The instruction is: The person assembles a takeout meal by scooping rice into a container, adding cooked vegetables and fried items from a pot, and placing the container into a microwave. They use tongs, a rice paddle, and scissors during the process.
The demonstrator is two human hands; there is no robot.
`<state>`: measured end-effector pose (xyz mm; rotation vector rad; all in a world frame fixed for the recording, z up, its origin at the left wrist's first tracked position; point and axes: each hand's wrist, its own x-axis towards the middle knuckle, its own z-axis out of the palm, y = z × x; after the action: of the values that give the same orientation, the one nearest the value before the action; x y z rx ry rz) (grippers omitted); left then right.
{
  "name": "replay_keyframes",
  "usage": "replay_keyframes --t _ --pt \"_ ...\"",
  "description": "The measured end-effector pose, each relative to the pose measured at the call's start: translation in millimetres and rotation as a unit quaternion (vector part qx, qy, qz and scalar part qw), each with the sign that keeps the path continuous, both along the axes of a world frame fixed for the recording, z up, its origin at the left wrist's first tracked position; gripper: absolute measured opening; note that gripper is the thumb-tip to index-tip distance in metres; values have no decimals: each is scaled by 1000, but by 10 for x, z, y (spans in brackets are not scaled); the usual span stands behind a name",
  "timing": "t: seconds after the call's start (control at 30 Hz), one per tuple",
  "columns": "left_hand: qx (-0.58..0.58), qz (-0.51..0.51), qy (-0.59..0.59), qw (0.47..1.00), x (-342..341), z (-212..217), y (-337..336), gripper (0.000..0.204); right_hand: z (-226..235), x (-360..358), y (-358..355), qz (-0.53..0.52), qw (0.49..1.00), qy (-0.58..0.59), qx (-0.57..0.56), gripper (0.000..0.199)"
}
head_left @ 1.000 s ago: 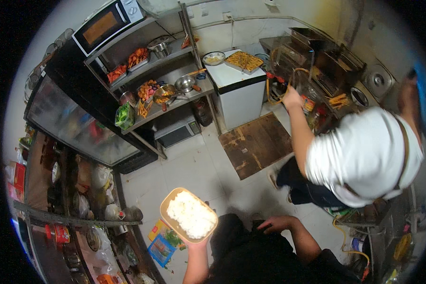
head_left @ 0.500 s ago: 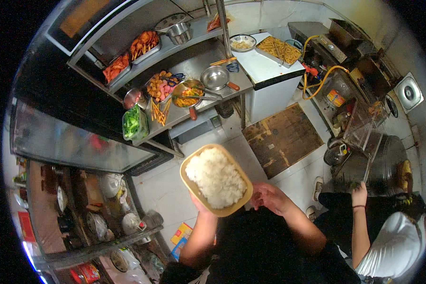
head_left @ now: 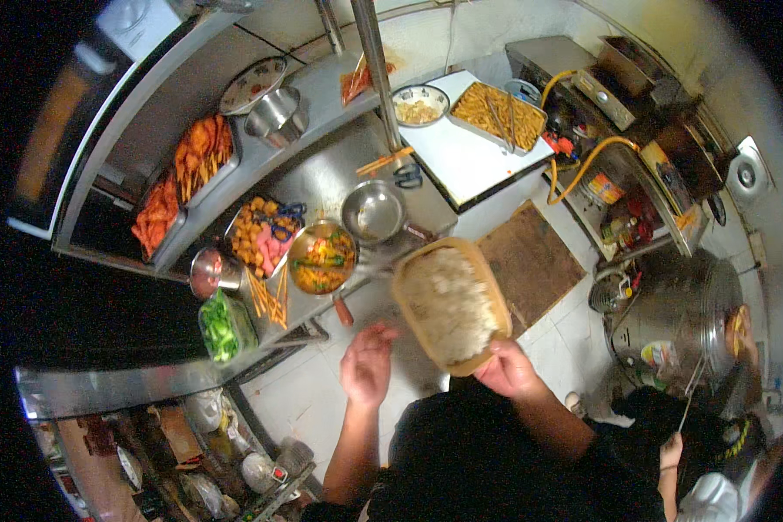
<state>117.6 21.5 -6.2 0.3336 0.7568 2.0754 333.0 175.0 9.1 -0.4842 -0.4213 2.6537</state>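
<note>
So the right hand (head_left: 511, 370) has a tan tub (head_left: 414, 300) gripped at its near right corner, thumb up over the rim. It's full of white rice (head_left: 457, 300), kinda smeared by motion blur. The tub's up in the air, just off the front right corner of the steel counter (head_left: 322, 178). Left hand (head_left: 365, 370) has nothing in it: half open, fingers loosely curled, blurry, and apart from the tub.

Counter's packed. At its left front corner there's a clear box (head_left: 250, 320) of green veg, with a metal pot (head_left: 231, 273) just behind, something reddish inside, too small to tell what. Loose orange sticks (head_left: 268, 300) lie near the front edge. Behind those, a platter (head_left: 230, 240) of brown chunks and pink pieces has blue-handled scissors (head_left: 289, 217) on it. A pan (head_left: 331, 228) of yellow-orange food pokes its handle past the front edge, and a shiny pan (head_left: 376, 209) sits toward the right end.

On the white-topped cabinet (head_left: 470, 178), a patterned bowl (head_left: 440, 100) of pale bits is at the left back corner. The tray (head_left: 472, 133) along the back edge is loaded with yellow-brown strips, tongs (head_left: 511, 122) laid on top.
</note>
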Motion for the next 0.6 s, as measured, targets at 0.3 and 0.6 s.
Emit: replay_keyframes --t 0.3,0.6 --pt "-170 226 13 959 -845 245 697 24 -1135 -735 2924 -98 945 -287 122 29" --pt "-275 338 84 896 -1054 345 1042 25 -2922 -1847 4489 64 980 -187 -36 26"
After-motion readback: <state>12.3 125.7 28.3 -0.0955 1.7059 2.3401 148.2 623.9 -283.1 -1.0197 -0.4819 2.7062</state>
